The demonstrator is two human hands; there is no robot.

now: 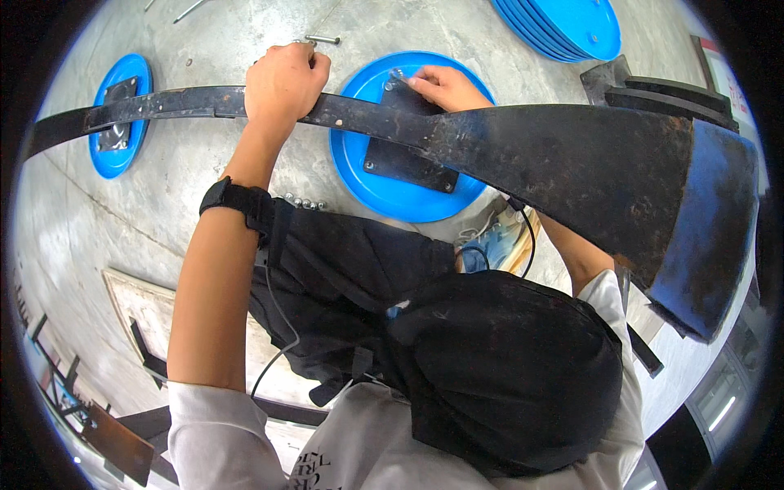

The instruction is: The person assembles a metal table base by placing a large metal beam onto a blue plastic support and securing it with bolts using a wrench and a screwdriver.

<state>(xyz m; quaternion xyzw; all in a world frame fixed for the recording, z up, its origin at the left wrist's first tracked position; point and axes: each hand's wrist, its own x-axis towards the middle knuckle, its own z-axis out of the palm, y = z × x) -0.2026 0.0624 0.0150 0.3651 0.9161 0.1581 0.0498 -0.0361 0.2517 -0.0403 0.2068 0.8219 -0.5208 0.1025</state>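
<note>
My left hand [287,82] is closed over a long black metal bar [188,102]. Its fingertips are hidden, so I cannot tell what they hold; a bolt [327,39] lies just beyond its knuckles. Under the bar sits a blue round disc [349,175] with a black metal plate [408,163] on it. At the plate's far corner is a shiny bolt [395,76]. Beside it my right hand [445,87] is closed in a pinch, its thumb and fingertips close to the bolt; whether something is between them is unclear.
Another blue disc with a black plate [117,137] lies on the left. Stacked blue discs [563,28] stand at the far right. A row of small metal nuts [306,203] lies near my knee [359,253]. The bar's wide blue end [710,220] rises at the right.
</note>
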